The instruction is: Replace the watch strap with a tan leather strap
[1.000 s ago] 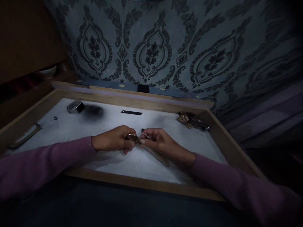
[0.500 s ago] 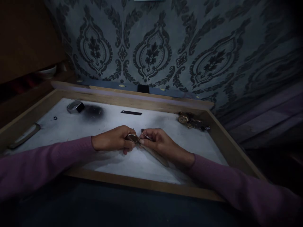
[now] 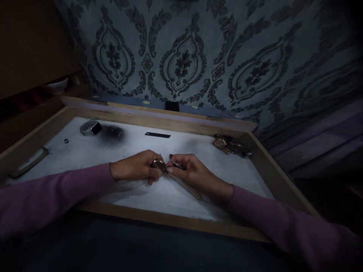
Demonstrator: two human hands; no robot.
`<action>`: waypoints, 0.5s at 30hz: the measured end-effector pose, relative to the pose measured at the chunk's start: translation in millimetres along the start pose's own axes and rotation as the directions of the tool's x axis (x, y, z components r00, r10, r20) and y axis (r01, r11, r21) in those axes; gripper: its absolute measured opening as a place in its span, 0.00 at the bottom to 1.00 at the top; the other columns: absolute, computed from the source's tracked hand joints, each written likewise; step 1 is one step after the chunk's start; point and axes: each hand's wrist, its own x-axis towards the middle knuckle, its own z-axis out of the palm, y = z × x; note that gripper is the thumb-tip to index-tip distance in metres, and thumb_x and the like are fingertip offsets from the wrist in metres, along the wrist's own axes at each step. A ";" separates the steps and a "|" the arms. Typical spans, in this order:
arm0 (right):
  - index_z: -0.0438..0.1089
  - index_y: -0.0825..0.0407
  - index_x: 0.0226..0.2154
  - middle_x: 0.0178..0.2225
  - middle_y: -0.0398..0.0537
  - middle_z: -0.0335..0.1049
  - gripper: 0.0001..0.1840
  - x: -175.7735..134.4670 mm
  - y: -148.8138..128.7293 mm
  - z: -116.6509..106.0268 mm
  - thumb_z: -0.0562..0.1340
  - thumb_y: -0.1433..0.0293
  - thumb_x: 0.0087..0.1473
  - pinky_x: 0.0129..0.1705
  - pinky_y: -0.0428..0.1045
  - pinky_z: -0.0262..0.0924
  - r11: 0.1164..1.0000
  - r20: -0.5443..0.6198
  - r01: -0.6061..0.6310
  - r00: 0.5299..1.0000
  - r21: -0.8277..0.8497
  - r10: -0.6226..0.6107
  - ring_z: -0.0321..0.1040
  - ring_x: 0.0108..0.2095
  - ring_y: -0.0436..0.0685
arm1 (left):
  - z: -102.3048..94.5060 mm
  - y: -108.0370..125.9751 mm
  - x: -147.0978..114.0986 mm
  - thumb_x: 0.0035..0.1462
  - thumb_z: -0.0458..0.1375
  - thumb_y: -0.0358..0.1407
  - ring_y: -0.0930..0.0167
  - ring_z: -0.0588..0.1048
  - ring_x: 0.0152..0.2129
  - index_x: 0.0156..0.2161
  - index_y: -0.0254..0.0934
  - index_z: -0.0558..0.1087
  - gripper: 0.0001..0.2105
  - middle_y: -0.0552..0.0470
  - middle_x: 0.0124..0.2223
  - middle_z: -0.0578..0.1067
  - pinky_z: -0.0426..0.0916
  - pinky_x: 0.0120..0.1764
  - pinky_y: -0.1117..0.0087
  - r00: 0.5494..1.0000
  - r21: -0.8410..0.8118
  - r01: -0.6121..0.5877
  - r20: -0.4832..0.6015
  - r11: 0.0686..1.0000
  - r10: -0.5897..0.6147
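My left hand (image 3: 141, 166) is closed around a round watch (image 3: 159, 165) with a shiny, gold-toned rim, its face tilted up. Close against its right side, my right hand (image 3: 191, 170) pinches a thin shiny metal piece (image 3: 176, 163) whose kind I cannot make out. The right fingertips meet the watch's edge; the exact contact is hidden by the fingers and the dim light. Beneath my right hand lies a long, pale, narrow object (image 3: 187, 187) with a dark end, partly covered by the hand.
Wooden walls frame a white-bottomed tray (image 3: 176, 223). In it lie a dark flat blade-like strip (image 3: 157, 135), a silver watch (image 3: 91, 128), several gold-toned watches (image 3: 224, 143) at right, a small dark curl (image 3: 66, 141) and a curved band (image 3: 31, 163) at left. Patterned wallpaper rises behind.
Both hands keep nearly the same place and grip on the watch and the metal piece. The picture is slightly dimmer.
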 end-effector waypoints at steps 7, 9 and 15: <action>0.69 0.53 0.26 0.26 0.42 0.71 0.07 -0.7 -0.7 1.0 0.65 0.68 0.52 0.36 0.49 0.60 1.000 -0.008 -0.002 1.000 0.005 0.002 0.66 0.30 0.51 | 0.0 1.7 -0.1 0.52 0.55 0.31 0.76 0.69 0.19 0.29 0.35 0.66 0.02 0.58 0.21 0.69 0.60 0.25 0.74 1.000 0.009 0.003 -0.004 1.000 -0.002; 0.69 0.53 0.26 0.26 0.42 0.71 0.07 -0.8 0.1 1.3 0.65 0.68 0.53 0.36 0.48 0.60 1.000 -0.009 0.014 1.000 -0.016 -0.014 0.66 0.30 0.51 | 0.1 1.6 0.0 0.52 0.55 0.31 0.76 0.69 0.19 0.29 0.35 0.66 0.02 0.58 0.21 0.69 0.60 0.25 0.74 1.000 0.020 0.007 -0.007 1.000 -0.006; 0.69 0.53 0.26 0.26 0.43 0.71 0.06 -0.3 2.4 1.3 0.64 0.68 0.52 0.36 0.49 0.59 0.999 -0.005 0.037 0.999 -0.027 -0.037 0.66 0.30 0.51 | -0.1 -1.8 1.0 0.51 0.56 0.32 0.75 0.70 0.19 0.30 0.34 0.67 0.03 0.57 0.22 0.70 0.61 0.24 0.74 1.000 -0.004 -0.006 0.005 1.000 0.006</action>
